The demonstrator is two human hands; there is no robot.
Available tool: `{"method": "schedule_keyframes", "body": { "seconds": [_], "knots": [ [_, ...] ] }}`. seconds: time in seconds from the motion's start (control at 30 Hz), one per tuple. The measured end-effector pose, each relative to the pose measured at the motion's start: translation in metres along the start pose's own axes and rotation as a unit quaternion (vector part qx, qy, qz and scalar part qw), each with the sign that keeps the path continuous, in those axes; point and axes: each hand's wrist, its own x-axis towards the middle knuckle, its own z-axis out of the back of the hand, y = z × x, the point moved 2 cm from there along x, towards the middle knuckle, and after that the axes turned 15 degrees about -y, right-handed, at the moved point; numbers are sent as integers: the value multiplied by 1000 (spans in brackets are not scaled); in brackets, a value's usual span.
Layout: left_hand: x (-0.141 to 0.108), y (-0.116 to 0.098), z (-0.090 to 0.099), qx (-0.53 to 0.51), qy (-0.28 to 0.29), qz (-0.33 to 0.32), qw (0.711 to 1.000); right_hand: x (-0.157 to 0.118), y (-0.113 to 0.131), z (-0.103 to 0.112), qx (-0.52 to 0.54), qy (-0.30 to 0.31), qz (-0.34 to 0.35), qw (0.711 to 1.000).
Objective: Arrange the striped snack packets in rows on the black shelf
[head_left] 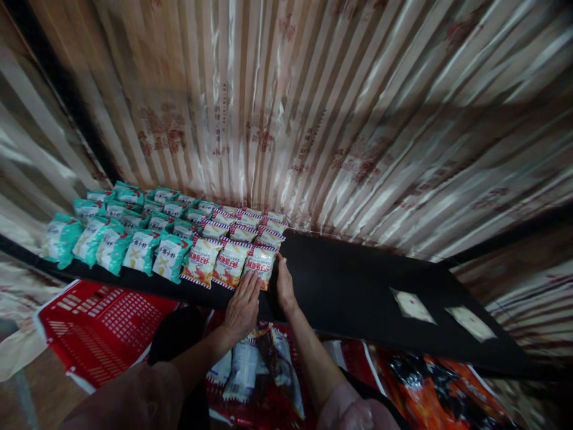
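Note:
Upright on a black shelf (pixel 340 280) stand rows of small snack bags. At the front right end of the rows is a white-and-orange snack bag (pixel 260 263) with red lettering and a striped edge. My left hand (pixel 244 304) lies with its fingers flat against the lower front of that bag. Along the bag's right side my right hand (pixel 285 283) is held upright, fingers straight and together. Similar bags (pixel 229 263) stand to the left and behind. Farther left are several teal-and-white snack bags (pixel 169 257).
Two flat white packets (pixel 412 305) lie on the shelf's right part. Below it are a red plastic basket (pixel 102 328), a red basket with wrapped packages (pixel 244 370) and orange-and-black packages (pixel 439 388). A pleated plastic curtain (pixel 268 119) hangs close behind the shelf.

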Motion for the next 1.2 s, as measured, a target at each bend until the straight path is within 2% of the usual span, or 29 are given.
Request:
{"method": "schedule_keyframes", "body": {
  "seconds": [0.1,0.23,0.37,0.5,0.7,0.8,0.97,1.1,1.2],
  "knots": [
    [3,2,-2,-3,-11,-6,1000,0,1,-3,9,3,-33,999],
    [3,6,-4,6,-6,-21,1000,5,1,-1,31,-13,-24,999],
    [1,8,-7,22,7,-27,999,22,-2,0,42,-40,-32,998],
    [-1,7,-8,18,-11,-44,999,39,-2,-5,48,-60,-62,995],
    [0,6,-8,12,-13,-38,999,45,0,-15,68,-12,-80,994],
    [0,5,-8,6,-10,-28,1000,44,-1,-12,60,-26,-65,996],
    [1,5,-1,-20,-17,-34,999,43,8,8,36,-126,-24,991],
    [6,5,16,-28,-40,-10,999,39,30,18,29,-183,39,982],
    [12,7,31,-32,-46,6,998,28,57,14,28,-191,76,978]
  ]
}}
